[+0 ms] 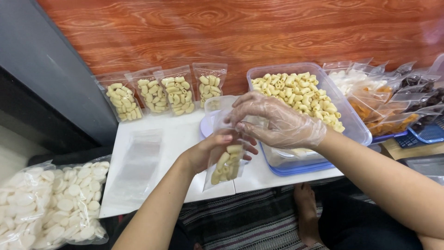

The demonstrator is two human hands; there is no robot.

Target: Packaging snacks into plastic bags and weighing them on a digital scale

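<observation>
The left hand (210, 150) grips a clear pouch (226, 157) of pasta, upright with mouth up, while the gloved right hand (277, 122) pinches its top edge above the table (175, 139).

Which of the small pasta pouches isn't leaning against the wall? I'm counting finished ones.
The pouch held by the left hand, part-filled, with the gloved right hand at its mouth. The other four pouches lean in a row against the wooden wall.

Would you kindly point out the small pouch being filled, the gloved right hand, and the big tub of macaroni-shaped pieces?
small pouch (225, 167): head view, on its filled lower part.
right hand (277, 124): head view, on the gloved back of the hand.
big tub (358, 124): head view, on its clear right wall.
</observation>
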